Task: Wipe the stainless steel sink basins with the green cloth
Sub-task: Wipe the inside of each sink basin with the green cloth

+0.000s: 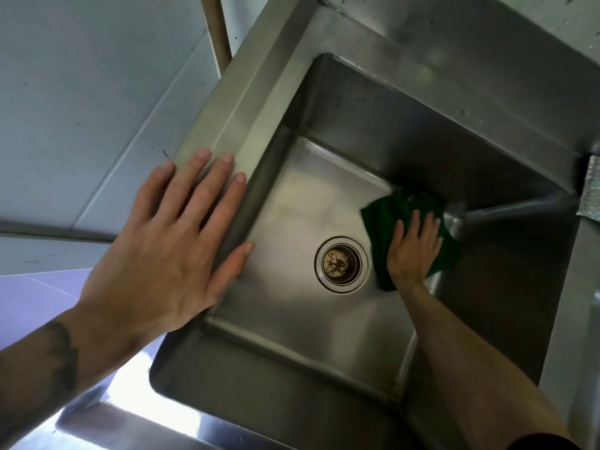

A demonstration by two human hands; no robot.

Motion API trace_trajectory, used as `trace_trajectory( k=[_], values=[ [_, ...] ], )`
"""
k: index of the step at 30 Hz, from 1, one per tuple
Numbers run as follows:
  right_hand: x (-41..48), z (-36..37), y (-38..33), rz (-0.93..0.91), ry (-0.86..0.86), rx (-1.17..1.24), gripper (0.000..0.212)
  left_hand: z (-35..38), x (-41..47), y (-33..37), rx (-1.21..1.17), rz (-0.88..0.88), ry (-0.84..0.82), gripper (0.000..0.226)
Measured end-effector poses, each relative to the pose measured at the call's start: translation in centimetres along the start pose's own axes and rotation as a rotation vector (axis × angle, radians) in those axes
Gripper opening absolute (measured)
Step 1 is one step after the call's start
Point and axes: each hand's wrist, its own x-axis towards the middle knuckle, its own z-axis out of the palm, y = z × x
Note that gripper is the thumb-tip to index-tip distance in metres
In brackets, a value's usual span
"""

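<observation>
Right hand [414,251], fingers straight and flat, presses the crumpled dark green cloth [386,211] onto the floor of the square stainless steel sink basin [292,206] by its far right corner, with the round metal drain strainer [341,264] just leftward and the flat-fingered left hand [172,235] well apart on the left rim.

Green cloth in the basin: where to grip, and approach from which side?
Pinch grip on the green cloth at its free left edge, coming from above on the drain side. It lies flat on the basin floor, the right hand covers its middle, and the spout crowds its right.
</observation>
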Motion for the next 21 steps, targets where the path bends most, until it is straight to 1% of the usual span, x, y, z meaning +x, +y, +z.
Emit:
trace_trajectory(
  k=[2, 3, 5, 8, 11, 12, 14, 15, 16, 17, 18, 19, 21],
  values=[
    [-0.4, 0.5, -1.9, 0.157, 0.037, 0.053, 0.063, 0.0, 0.1, 0.1, 0.005, 0.005, -0.014, 0.076],
    [-0.7, 0.8, -3.5, 0.202, 0.045, 0.076, 0.062, 0.0, 0.1, 0.1, 0.006, 0.006, -0.026, 0.076],
    [-1.4, 1.4, -7.6, 0.189, 0.042, 0.102, 0.062, -0.2, 0.0, 0.1, 0.004, 0.006, -0.053, 0.077],
    [-2.9, 2.6, -13.9, 0.061, 0.029, 0.129, 0.062, -0.4, 0.0, 0.0, -0.002, 0.012, -0.074, 0.077],
    [-3.2, 3.4, -18.7, 0.005, -0.031, 0.161, 0.068, -0.7, 0.1, 0.0, 0.008, 0.007, -0.079, 0.075],
    [-3.2, 3.5, -19.3, -0.063, -0.063, 0.151, 0.070, -0.7, 0.2, 0.1, 0.009, 0.006, -0.087, 0.075],
    [-3.0, 3.5, -18.4, -0.313, -0.105, 0.099, 0.071, -0.8, 0.1, 0.2, 0.004, 0.006, -0.093, 0.075],
    [-2.7, 3.4, -17.2, -0.427, -0.103, 0.078, 0.070, -0.8, 0.1, 0.1, 0.007, 0.006, -0.091, 0.075],
    [-2.2, 3.2, -15.8, -0.489, -0.086, 0.058, 0.068, -0.8, 0.2, 0.1, 0.009, 0.008, -0.086, 0.074],
    [-1.9, 2.9, -14.3, -0.479, -0.061, 0.044, 0.066, -0.8, 0.2, 0.1, 0.007, 0.013, -0.082, 0.074],
    [-1.8, 2.5, -13.1, -0.404, -0.033, 0.045, 0.064, -0.8, 0.2, 0.1, 0.003, 0.018, -0.083, 0.075],
    [-2.0, 2.4, -12.6, -0.294, -0.005, 0.063, 0.062, -0.9, 0.2, 0.0, 0.002, 0.019, -0.089, 0.075],
    [-2.6, 2.4, -13.6, -0.088, 0.013, 0.113, 0.059, -0.7, 0.3, 0.0, 0.004, 0.022, -0.102, 0.075]
  ],
)
